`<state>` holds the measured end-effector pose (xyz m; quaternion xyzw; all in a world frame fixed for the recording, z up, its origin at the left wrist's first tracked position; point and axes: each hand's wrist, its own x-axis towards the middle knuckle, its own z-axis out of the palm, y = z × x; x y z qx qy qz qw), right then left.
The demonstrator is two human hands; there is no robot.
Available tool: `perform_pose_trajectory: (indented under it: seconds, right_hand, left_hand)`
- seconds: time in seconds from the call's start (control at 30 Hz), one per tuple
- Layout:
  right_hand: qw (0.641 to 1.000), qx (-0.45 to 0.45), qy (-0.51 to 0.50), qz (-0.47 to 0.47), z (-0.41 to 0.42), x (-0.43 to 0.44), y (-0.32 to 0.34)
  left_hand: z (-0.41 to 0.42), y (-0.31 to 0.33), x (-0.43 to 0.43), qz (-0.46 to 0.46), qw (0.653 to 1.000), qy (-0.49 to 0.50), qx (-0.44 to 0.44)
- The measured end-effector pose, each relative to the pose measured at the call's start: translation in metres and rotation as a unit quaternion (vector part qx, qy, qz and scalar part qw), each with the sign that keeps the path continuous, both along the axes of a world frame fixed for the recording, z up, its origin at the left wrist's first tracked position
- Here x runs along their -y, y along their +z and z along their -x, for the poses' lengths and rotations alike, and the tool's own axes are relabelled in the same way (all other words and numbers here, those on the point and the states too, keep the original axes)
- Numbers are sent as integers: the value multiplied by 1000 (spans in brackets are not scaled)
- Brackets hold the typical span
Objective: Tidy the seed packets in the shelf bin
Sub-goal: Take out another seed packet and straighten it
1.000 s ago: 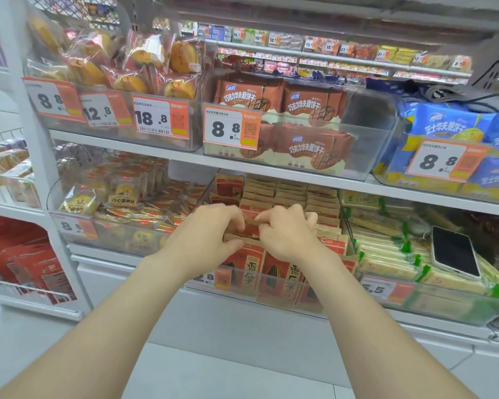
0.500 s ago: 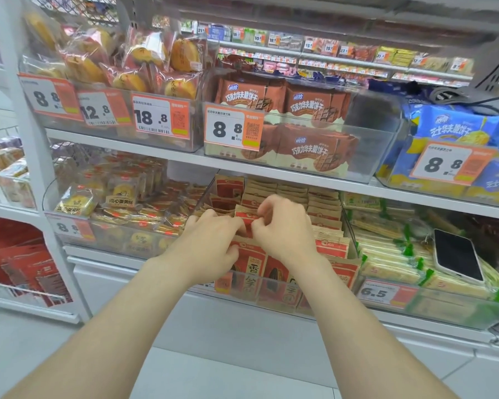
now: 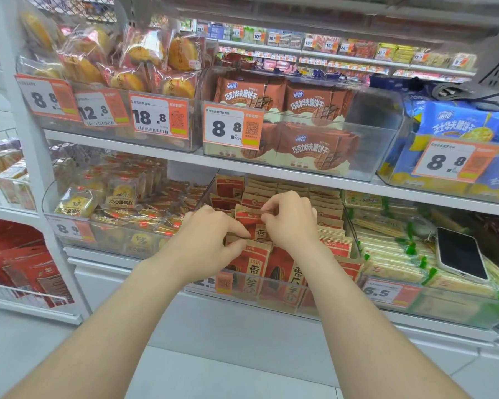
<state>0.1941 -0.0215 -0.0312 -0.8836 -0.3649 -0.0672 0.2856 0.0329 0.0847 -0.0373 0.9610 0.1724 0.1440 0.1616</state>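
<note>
Centre frame: two-handed pinch

My right hand [image 3: 288, 220] pinches the crimped top of a flat red-and-kraft paper seed packet [image 3: 249, 219]; my left hand [image 3: 211, 240] pinches its lower edge. It stands upright among rows [image 3: 324, 203] in the clear plastic bin [image 3: 274, 287].

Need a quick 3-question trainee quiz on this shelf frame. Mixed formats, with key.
1. True or false: the phone lies on green-trimmed packets, in the bin right of the seed packets.
2. The left hand and right hand are in which bin? A pastries; B seed packets; C blue wafers.
3. Fill in: the price tag on the brown wafer bin reads ___.
Key: 1 true; 2 B; 3 8.8.
</note>
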Motion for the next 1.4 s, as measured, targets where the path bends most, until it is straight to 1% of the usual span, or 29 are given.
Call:
perform_pose_trajectory:
  seconds: [0.07, 0.13, 0.23, 0.33, 0.4, 0.5, 0.57, 0.63, 0.73, 0.83, 0.9, 1.0, 1.03, 1.13, 1.2, 1.27, 1.3, 1.33, 1.37, 1.4]
  right_hand:
    - [997, 34, 42, -51, 3, 3, 4]
    - [986, 95, 86, -104, 6, 7, 8]
    - [955, 198, 123, -184, 7, 17, 14]
    - [917, 253, 135, -276, 11, 36, 29]
    - [899, 281, 121, -312, 13, 51, 38]
    - [887, 300, 89, -339, 14, 68, 45]
    - [886, 292, 69, -353, 14, 79, 46]
    - [891, 271, 58, -359, 17, 89, 46]
    - [898, 248, 51, -361, 23, 102, 44]
    - [900, 247, 58, -355, 30, 111, 44]
    - [902, 208, 62, -372, 36, 114, 43]
    - [902, 73, 49, -423, 45, 120, 42]
    - [900, 38, 46, -432, 48, 122, 42]
    - [904, -11, 56, -423, 51, 128, 40]
    - [903, -60, 56, -422, 50, 130, 39]
    - [896, -129, 42, -423, 46, 131, 40]
    - [891, -174, 35, -419, 44, 132, 41]
    - [883, -222, 29, -414, 42, 133, 42]
    - [867, -273, 29, -416, 40, 135, 42]
    - [855, -304, 26, -419, 38, 137, 43]
  left_hand:
    - [1, 2, -1, 15, 1000, 0, 9]
    - [1, 5, 2, 27, 1000, 2, 13]
    - [1, 10, 9, 39, 999, 2, 21]
    - [0, 15, 15, 50, 997, 18, 49]
    - [-2, 15, 14, 54, 994, 42, 86]
    - [-7, 17, 21, 56, 982, 78, 164]
    - [-12, 24, 33, 67, 972, 77, 212]
    - [-19, 31, 52, 98, 960, 58, 257]
    - [-28, 43, 86, 167, 933, 4, 319]
    - [-38, 49, 115, 241, 909, -59, 337]
    - [-45, 46, 125, 280, 900, -67, 329]
    - [-55, 41, 133, 331, 882, -65, 328]
    - [-58, 40, 135, 354, 871, -62, 335]
    - [-63, 41, 138, 424, 836, -41, 346]
    - [-64, 43, 142, 476, 810, -38, 340]
    - [-64, 44, 148, 529, 782, -42, 327]
    - [-63, 45, 152, 545, 775, -45, 318]
    - [-61, 46, 156, 549, 775, -47, 309]
    - [-60, 46, 160, 544, 782, -47, 301]
    - [-58, 46, 162, 531, 793, -46, 293]
